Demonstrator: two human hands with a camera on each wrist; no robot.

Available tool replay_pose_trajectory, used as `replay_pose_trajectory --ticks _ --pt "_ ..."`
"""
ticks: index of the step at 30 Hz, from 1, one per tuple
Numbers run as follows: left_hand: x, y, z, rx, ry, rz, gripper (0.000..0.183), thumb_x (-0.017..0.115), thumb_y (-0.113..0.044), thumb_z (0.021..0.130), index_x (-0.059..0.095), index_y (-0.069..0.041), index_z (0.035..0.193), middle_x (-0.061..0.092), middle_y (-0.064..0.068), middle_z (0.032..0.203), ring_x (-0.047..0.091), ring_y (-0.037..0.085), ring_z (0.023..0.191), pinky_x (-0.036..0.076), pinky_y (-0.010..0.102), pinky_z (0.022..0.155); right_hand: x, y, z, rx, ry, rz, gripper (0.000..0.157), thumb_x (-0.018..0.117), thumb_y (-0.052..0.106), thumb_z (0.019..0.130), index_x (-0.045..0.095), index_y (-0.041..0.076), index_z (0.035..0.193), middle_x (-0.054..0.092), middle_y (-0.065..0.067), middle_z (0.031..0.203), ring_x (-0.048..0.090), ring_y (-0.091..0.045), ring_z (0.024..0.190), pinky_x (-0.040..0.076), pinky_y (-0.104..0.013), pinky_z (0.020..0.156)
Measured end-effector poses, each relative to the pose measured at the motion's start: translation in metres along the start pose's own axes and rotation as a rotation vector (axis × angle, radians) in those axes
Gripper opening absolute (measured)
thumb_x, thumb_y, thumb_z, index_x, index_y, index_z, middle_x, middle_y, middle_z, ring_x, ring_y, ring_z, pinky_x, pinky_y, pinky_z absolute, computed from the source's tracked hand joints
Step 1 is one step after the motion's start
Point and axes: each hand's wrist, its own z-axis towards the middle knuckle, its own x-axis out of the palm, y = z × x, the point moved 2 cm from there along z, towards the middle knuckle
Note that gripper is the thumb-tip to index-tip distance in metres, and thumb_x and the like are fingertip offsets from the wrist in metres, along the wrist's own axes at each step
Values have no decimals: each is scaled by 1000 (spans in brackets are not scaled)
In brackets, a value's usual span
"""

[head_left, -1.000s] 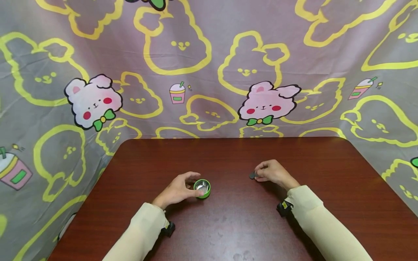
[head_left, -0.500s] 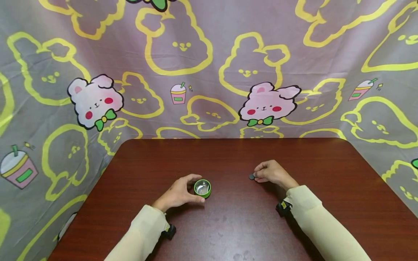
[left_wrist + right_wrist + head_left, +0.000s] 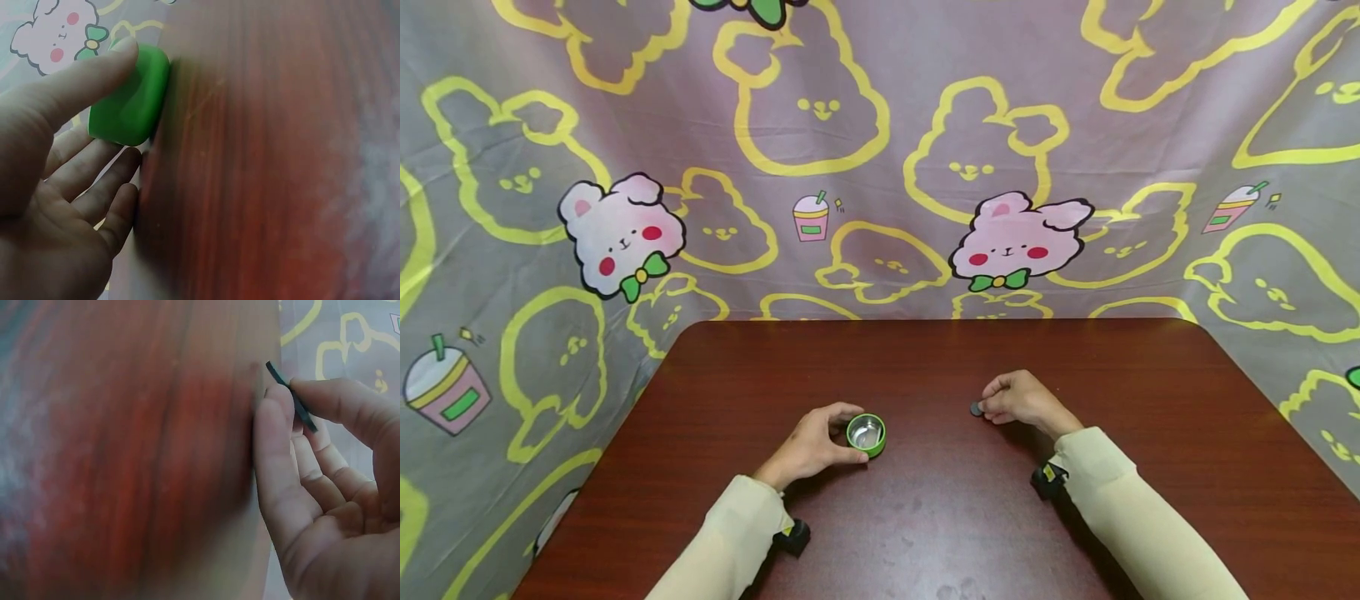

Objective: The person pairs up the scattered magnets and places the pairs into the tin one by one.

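Note:
My left hand curls round a small round green bowl with a shiny metal inside, which sits on the table. Its thumb lies on the near side and the fingers reach round the far side. In the left wrist view the smooth green wall of the bowl shows, with the thumb tip at its upper edge. To the right, my right hand pinches a thin dark disc by its edge. Edge-on in the right wrist view, the disc sits between thumb and forefinger, close over the table.
The dark reddish-brown wooden table has rounded far corners. Behind and beside it hangs a cloth curtain with bunny and drink-cup prints. Bare tabletop lies between the bowl and the disc.
The left thumb has slid from over the bowl's rim to its near outer side. My right hand has shifted slightly left and nearer, and the disc has turned a little.

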Motion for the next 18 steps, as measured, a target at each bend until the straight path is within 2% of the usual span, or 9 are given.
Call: replay_pose_trajectory --ticks 7,18 --pt "0 0 -2 -1 -11 9 61 86 -22 64 60 -10 118 64 3 109 58 19 97 47 38 80 7 1 -1 17 -10 -62 21 73 9 77 62 -3 92 61 -5 76 56 -18 70 54 -34 60" --pt "0 1 -1 -6 -15 27 60 86 -24 65 60 -13 118 64 0 108 58 15 94 46 34 79 26 18 -1 -11 20 75 18 72 5 77 62 -5 89 62 -6 77 58 -18 66 52 -30 59"
